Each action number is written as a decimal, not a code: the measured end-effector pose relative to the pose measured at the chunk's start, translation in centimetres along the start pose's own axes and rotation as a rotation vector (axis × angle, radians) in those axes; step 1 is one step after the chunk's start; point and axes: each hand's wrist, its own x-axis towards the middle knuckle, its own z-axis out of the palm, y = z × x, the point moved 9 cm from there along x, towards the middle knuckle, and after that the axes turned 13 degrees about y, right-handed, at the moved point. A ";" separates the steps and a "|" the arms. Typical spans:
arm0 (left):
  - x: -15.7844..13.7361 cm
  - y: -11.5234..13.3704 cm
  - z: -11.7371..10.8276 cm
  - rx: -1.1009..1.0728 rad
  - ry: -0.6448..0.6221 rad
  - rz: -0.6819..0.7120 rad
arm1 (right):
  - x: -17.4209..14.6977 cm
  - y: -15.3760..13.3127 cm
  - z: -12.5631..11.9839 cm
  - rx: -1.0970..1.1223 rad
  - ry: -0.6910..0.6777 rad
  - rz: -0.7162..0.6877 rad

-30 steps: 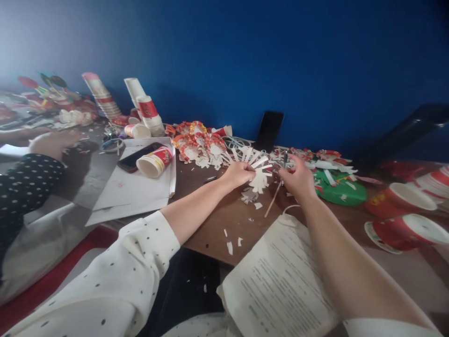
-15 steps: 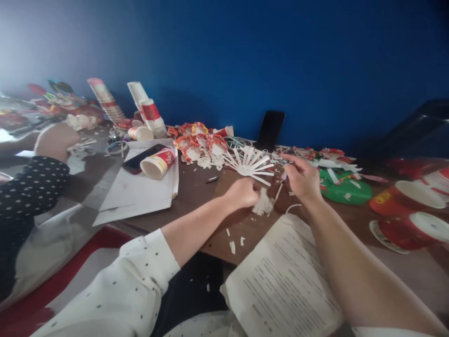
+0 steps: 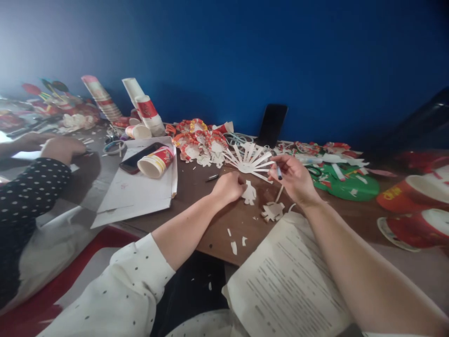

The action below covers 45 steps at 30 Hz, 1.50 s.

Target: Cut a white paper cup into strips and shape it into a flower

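My left hand (image 3: 229, 188) is closed at the upper edge of a small white figure-shaped paper cutout (image 3: 249, 194), pinching it just above the brown table. In my right hand (image 3: 294, 179) is a pen (image 3: 279, 172) with a dark tip pointing down, held between thumb and fingers. Below that hand a second figure-shaped cutout (image 3: 272, 212) lies on the table, with a thin stick (image 3: 279, 193) by its top. Behind both hands a white paper cup cut into strips (image 3: 247, 162) is fanned out like a flower.
Red and white paper scraps (image 3: 201, 142) lie along the wall, near a propped black phone (image 3: 272, 124). A green sheet (image 3: 351, 185) and paper cups (image 3: 417, 227) are at right. Left are a white board (image 3: 140, 199) and another person's arm (image 3: 35, 182). A printed bag (image 3: 284, 276) is in front.
My left hand has drawn left and slightly up with one cutout, so the second cutout now shows apart from it. My right hand, still holding the pen, has turned and lowered slightly.
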 end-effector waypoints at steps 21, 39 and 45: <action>-7.6 6.3 2.8 0.659 -0.194 0.551 | -3.2 -2.7 1.6 -0.462 0.104 -0.450; -4.8 6.4 3.6 0.694 -0.090 0.663 | -2.3 -0.5 2.5 -0.482 0.015 -0.430; -5.0 6.6 3.8 0.685 -0.065 0.713 | -2.4 0.6 4.9 -0.865 -0.212 -0.467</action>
